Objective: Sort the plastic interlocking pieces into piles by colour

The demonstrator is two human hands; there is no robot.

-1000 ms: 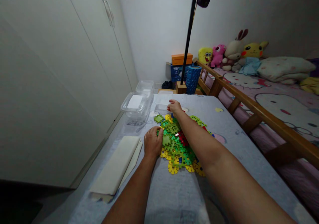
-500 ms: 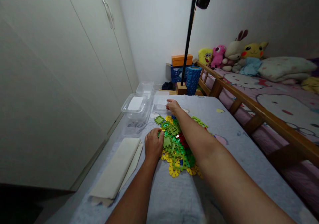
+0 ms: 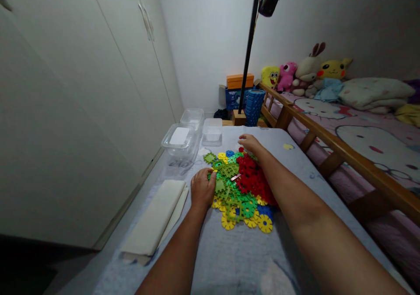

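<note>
At far left a white wardrobe [image 3: 124, 81] with 2 slim handles [image 3: 145, 22] walls in the cloth-covered tabletop [image 3: 236, 260]. Beside it lies a folded cream cloth [image 3: 154, 218], and beyond that stand 2 clear boxes, the near box [image 3: 166, 143] bearing a white label [image 3: 179, 136] and the far box [image 3: 192, 116] just behind. The left hand [image 3: 202, 188] rests with loosely bent fingers against the left edge of the pile of plastic pieces [image 3: 226, 194]; whether it pinches any, I cannot tell. A third box [image 3: 212, 131] sits beyond the pile, which spreads in green, yellow and blue, with red pieces [image 3: 252, 179] heaped on its right side. Behind the tabletop are an orange box [image 3: 240, 81], a black pole [image 3: 248, 52] and a blue cylinder [image 3: 254, 107]. The right hand [image 3: 251, 143] is over the pile's far edge, a small red piece [image 3: 241, 149] just below its fingers; its grip cannot be told. The right forearm [image 3: 295, 190] hides the pile's right edge. Rightmost, a wooden bed rail [image 3: 331, 144] and plush toys [image 3: 306, 72]
</note>
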